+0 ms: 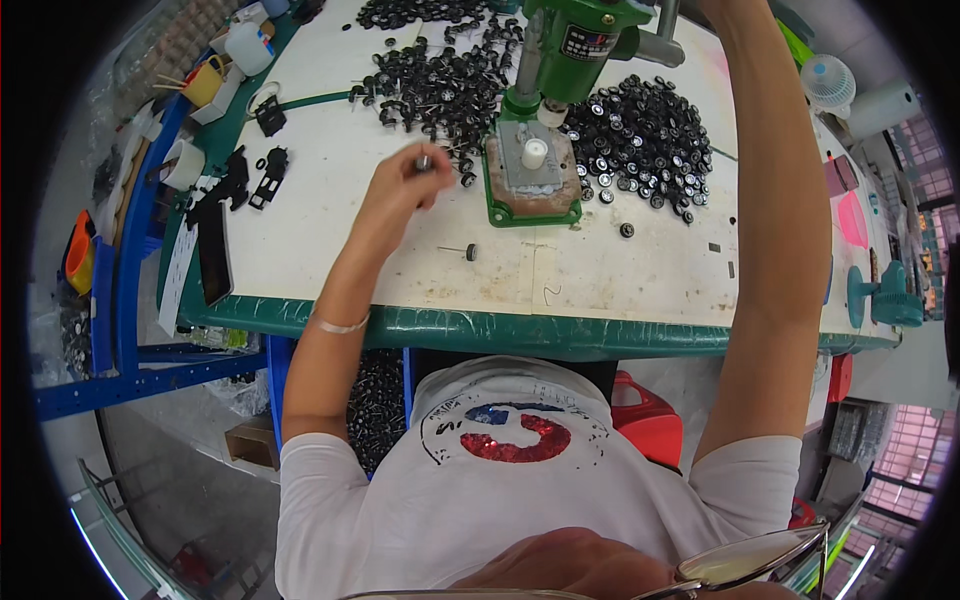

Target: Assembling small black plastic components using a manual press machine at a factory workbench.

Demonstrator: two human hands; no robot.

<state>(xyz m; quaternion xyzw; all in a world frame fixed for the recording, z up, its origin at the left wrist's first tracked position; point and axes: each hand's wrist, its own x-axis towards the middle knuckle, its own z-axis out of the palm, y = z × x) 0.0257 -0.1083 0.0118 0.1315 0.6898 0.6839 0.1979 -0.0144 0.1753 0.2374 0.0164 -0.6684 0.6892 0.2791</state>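
My left hand (405, 182) is closed around a small black wheel (424, 163), slightly blurred, above the table left of a green hand press (583, 50). On the press base lies a metal plate (517, 172) with a white round peg (534, 153) standing on it, under the ram. My right forearm (785, 200) stretches past the press's right side, and the hand is beyond the upper edge. Left of the press spreads a heap of black wheels with metal axles (440, 85). A pile of black wheels (640, 140) lies to its right.
One wheel with an axle (470, 252) and one loose wheel (627, 230) lie near the front. A phone (214, 255) and black plastic parts (268, 178) are at the left. The table has a green front edge (560, 335). A small fan (890, 295) stands at the right.
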